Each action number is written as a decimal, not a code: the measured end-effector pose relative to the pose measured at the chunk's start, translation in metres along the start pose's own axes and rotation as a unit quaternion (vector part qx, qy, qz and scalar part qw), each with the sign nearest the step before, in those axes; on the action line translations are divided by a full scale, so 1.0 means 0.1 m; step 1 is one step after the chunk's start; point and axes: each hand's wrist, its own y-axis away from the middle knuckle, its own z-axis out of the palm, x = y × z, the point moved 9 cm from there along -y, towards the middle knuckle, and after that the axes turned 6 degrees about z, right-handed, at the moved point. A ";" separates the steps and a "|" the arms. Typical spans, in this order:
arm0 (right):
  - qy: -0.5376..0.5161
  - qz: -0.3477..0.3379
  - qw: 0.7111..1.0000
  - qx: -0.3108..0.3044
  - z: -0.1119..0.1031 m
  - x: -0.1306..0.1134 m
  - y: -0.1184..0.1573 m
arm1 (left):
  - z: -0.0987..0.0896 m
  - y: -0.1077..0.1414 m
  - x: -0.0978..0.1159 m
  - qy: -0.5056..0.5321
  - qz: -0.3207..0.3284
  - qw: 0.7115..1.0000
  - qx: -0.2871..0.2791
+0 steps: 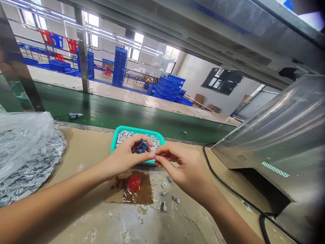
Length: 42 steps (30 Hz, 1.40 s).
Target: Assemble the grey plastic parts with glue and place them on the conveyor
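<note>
My left hand (124, 157) holds a small dark blue plastic part (142, 146) between thumb and fingers, above a teal plastic tray (138, 129) heaped with small grey parts (124, 135). My right hand (182, 166) pinches its fingertips together against my left thumb tip. Whatever lies between those fingertips is hidden. Below my hands, a red round cap (133, 183) sits on a brown wet patch (144, 193) on the cardboard-covered bench (101, 145). Several loose grey parts (176, 199) lie just right of the patch.
A clear plastic bag (27, 152) of grey parts lies at the left. A green conveyor belt (114, 117) runs behind the bench, with a small part (75, 115) on it. A steel hood (274, 135) and black cable (228, 186) stand right. Blue crates (169, 88) are stacked beyond.
</note>
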 end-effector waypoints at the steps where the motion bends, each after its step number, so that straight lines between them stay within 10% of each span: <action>1: -0.032 0.022 0.999 -0.012 0.01 0.04 0.00 | -0.01 0.00 0.03 -0.016 0.018 1.000 0.004; 4: -0.075 0.031 0.997 -0.016 0.02 0.08 0.00 | -0.01 0.03 0.04 -0.003 0.025 0.999 0.026; 13: 0.177 -0.214 0.952 0.128 -0.03 -0.29 0.38 | 0.24 0.24 -0.30 0.334 -0.169 0.924 0.081; 25: 0.152 -0.144 0.961 0.179 -0.12 -0.14 0.49 | 0.28 0.27 -0.33 0.295 -0.206 0.931 0.056; 31: 0.128 -0.062 0.986 0.082 0.29 0.25 0.79 | -0.08 0.07 -0.11 0.274 -0.128 0.948 0.098; 42: 0.149 -0.019 0.985 0.090 0.47 0.37 0.93 | -0.09 0.05 -0.15 0.306 -0.126 0.941 0.071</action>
